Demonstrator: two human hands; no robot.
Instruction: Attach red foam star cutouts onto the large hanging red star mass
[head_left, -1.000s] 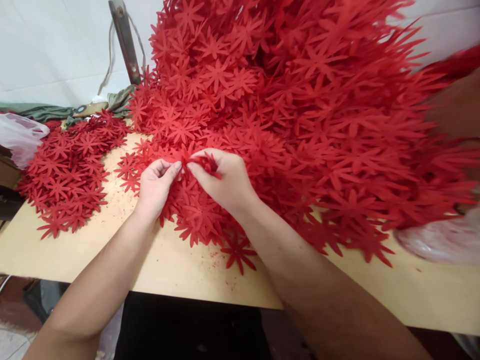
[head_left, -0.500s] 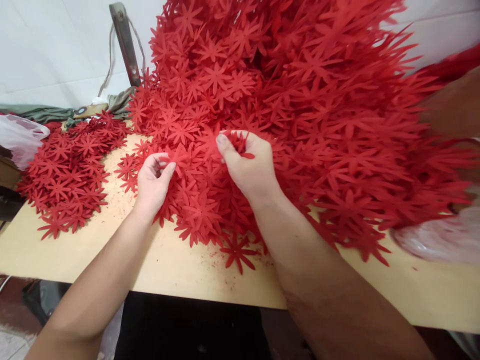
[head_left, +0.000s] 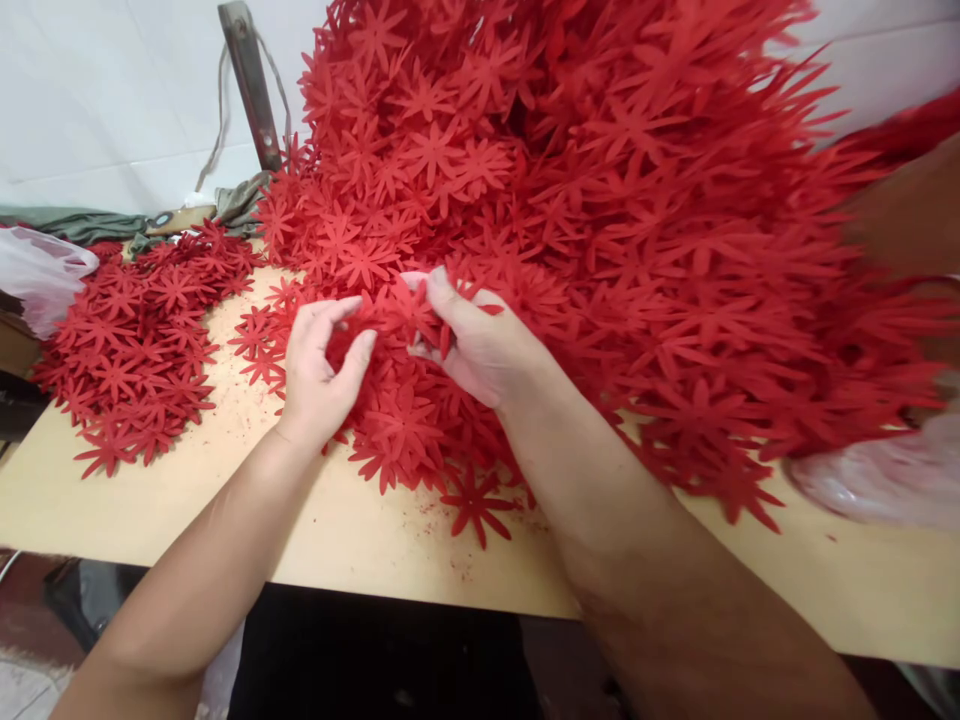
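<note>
Right hand (head_left: 480,345) now lowered, red flower cutouts (head_left: 416,315) pinched flat-ish, petals leftward toward half-open, empty left hand (head_left: 322,365).

A small craft workshop or piecework bench: a huge heap of identical red die-cut felt flowers (head_left: 600,200) fills the upper right, a smaller sorted pile of the same flowers (head_left: 135,340) lies at left, on a bare pale plywood worktable (head_left: 337,530) against a white wall (head_left: 97,90).

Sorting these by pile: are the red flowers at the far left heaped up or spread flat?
Spread flat. The small flower patch lies thinly on the table, unlike the tall heap beside it.
</note>
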